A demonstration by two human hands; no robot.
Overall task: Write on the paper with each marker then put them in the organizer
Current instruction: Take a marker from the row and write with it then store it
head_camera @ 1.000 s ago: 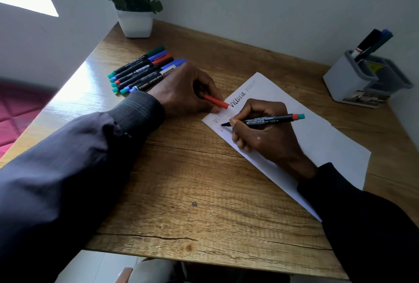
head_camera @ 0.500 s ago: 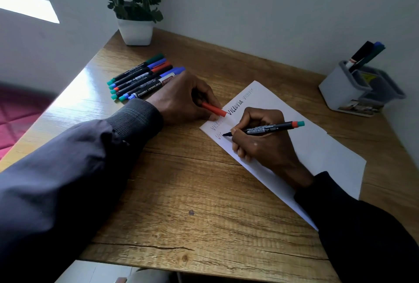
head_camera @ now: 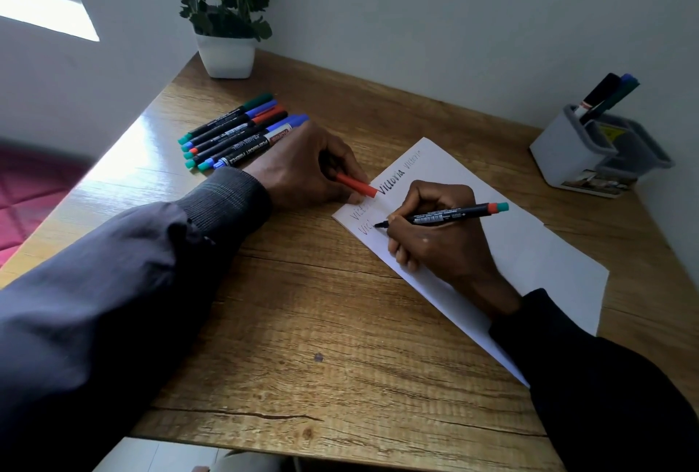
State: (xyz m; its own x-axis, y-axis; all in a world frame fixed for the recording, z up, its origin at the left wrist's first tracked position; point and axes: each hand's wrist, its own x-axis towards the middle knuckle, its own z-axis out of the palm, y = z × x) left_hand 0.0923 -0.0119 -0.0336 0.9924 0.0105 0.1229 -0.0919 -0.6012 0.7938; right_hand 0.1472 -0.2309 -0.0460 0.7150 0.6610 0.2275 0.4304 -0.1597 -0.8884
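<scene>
Just right of the frame's centre we see the black marker (head_camera: 444, 215), its tip touching the white paper (head_camera: 529, 244) beside faint handwriting at the sheet's left end. The right hand (head_camera: 435, 233) has its fingers curled narrowly around the marker's front half; the teal-and-red rear end points toward the right of the frame. The paper lies diagonally on the wooden desk (head_camera: 302, 320), running from centre toward lower right, with "Victoria" in bold above the hand.

At the paper's upper left corner, the left hand (head_camera: 302, 169) rests on the desk, its fingers closed around a red cap (head_camera: 357, 184) whose free end lies at the paper's edge.

Behind that hand, in the upper left of the frame, a row of markers (head_camera: 234, 134) lies side by side on the desk. Further back stands a potted plant (head_camera: 226, 51). At the right edge, the grey organizer (head_camera: 575, 153) holds a few markers upright in one compartment.
</scene>
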